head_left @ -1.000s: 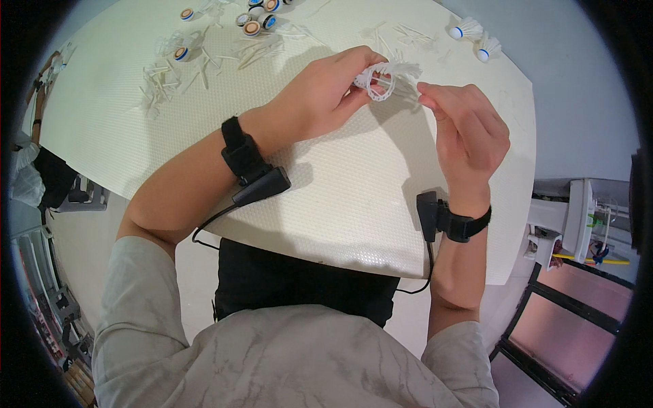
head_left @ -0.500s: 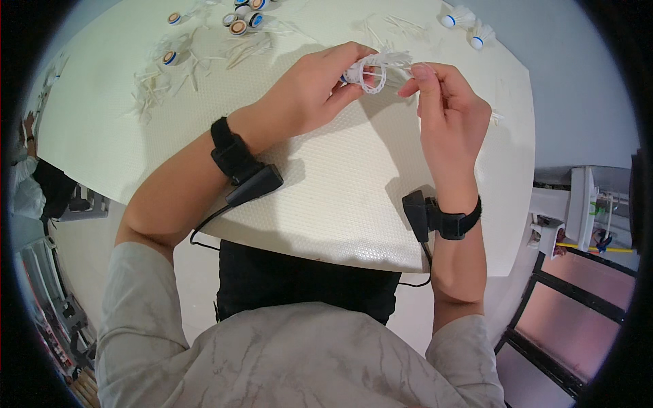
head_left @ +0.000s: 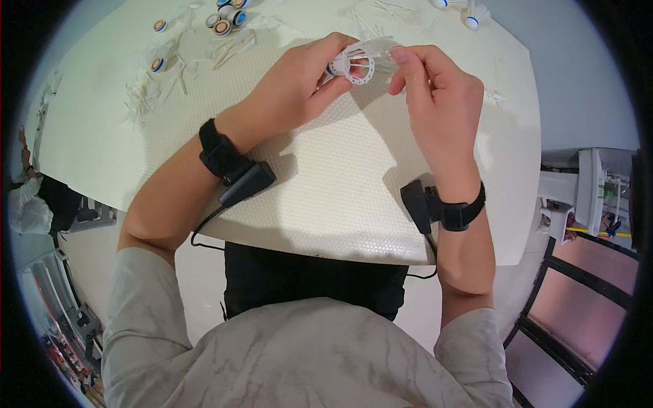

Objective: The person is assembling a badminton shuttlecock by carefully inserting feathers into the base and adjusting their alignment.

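Note:
Over the far half of the table, my left hand [head_left: 289,88] is closed around the base of a white shuttlecock [head_left: 360,71]. Its openwork skirt points to the right, and a blue band shows at its base. White feathers [head_left: 383,46] spread from the far side of the skirt. My right hand [head_left: 445,98] is beside the skirt's open end, thumb and forefinger pinched on the tip of a feather there. Its other fingers are curled in. A black band with a small box and cable is strapped on each wrist.
Several short round pieces [head_left: 222,27] with tan or blue ends stand at the far left of the white table [head_left: 326,197]. Loose feather stems [head_left: 233,49] lie around them. Two shuttlecocks [head_left: 474,20] rest at the far right. Another person [head_left: 30,204] is at the left edge.
My right hand has come a little closer to the shuttlecock. The skirt has turned slightly in my left hand. The whole view has shifted a bit.

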